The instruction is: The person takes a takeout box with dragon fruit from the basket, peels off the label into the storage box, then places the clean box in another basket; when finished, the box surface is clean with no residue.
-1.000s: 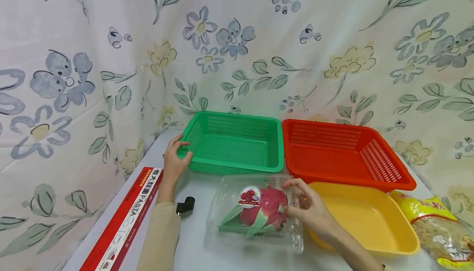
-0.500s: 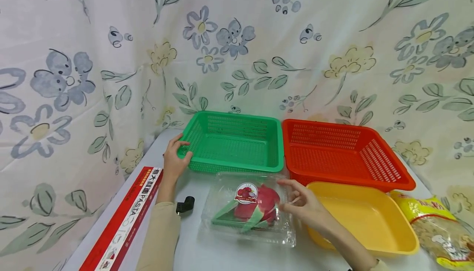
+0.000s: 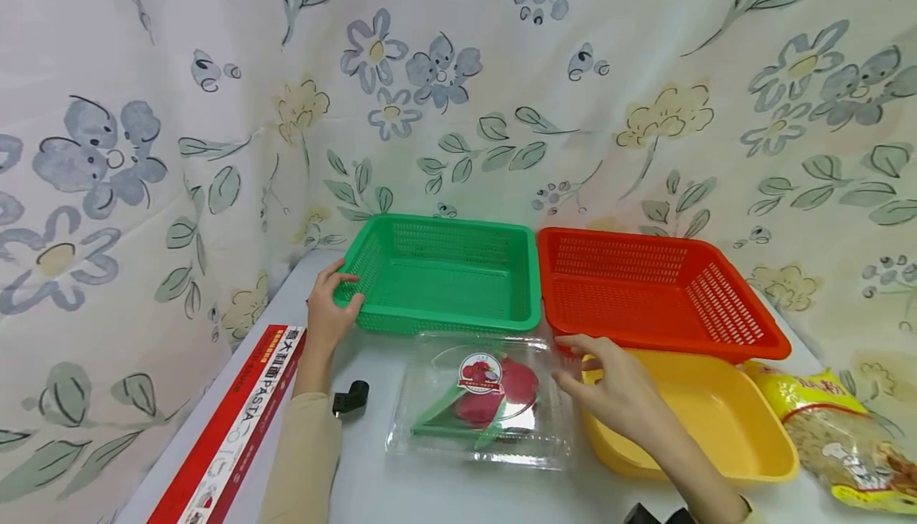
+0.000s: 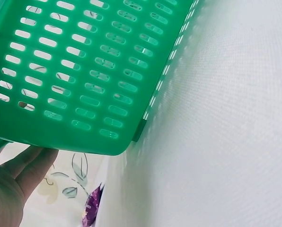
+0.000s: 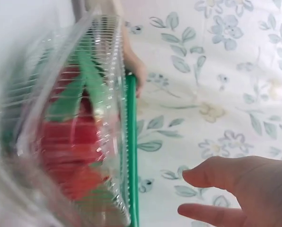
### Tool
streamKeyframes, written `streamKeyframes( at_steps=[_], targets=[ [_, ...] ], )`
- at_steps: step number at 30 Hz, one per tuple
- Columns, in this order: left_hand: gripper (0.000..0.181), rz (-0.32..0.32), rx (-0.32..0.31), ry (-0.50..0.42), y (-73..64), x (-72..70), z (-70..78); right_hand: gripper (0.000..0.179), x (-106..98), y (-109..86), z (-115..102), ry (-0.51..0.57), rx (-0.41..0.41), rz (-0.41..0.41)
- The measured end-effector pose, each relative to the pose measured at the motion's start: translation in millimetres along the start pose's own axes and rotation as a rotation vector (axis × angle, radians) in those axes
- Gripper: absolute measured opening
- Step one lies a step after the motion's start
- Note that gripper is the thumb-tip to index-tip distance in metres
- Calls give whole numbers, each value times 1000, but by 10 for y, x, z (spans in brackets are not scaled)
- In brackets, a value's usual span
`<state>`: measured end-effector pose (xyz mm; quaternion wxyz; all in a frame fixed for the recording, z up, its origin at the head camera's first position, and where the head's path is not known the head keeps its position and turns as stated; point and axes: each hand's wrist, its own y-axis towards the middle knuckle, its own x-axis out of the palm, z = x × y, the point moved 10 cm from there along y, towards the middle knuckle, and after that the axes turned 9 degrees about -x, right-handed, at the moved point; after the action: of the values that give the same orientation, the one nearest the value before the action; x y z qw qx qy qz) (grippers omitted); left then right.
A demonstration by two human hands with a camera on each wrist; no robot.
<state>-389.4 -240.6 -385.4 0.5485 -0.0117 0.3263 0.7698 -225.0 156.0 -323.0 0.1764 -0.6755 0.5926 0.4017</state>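
A clear plastic clamshell box with a dragon fruit inside and a round label on its lid lies in front of the green basket. My right hand is just right of the box, thumb and fingers spread apart with nothing between them. The right wrist view shows that hand off the box. At the green basket's left front corner, my left hand holds the rim. From the left wrist, its fingers reach behind the slotted wall, and part of the hand is hidden.
A red basket stands right of the green one, with a yellow tray before it. A yellow-topped food bag lies far right. On the left are a long red pasta box and a small black object. A floral curtain hangs behind.
The clamshell box has shifted slightly back toward the green basket. My right hand has let go of its right edge and moved off to the right. My left hand stays at the basket.
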Motion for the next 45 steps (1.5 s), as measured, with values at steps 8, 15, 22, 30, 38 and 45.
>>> streamKeyframes(
  at_steps=[8, 15, 22, 30, 38, 45],
  targets=[
    [27, 12, 23, -2, 23, -22, 16, 37, 237, 213, -133, 55, -107, -7],
    [28, 2, 24, 11, 3, -80, 13, 32, 500, 347, -277, 132, -140, -78],
    [28, 37, 26, 5, -35, -170, -4, 31, 706, 382, -425, 209, -268, -126],
    [27, -13, 22, 6, -3, -60, 34, 27, 730, 413, -268, 135, -229, -29],
    [27, -57, -26, 64, 22, -53, 17, 27, 781, 424, -281, 72, -206, -17],
    [34, -67, 11, 258, 23, -79, 226, 26, 762, 418, -274, 55, -199, -15]
  ],
)
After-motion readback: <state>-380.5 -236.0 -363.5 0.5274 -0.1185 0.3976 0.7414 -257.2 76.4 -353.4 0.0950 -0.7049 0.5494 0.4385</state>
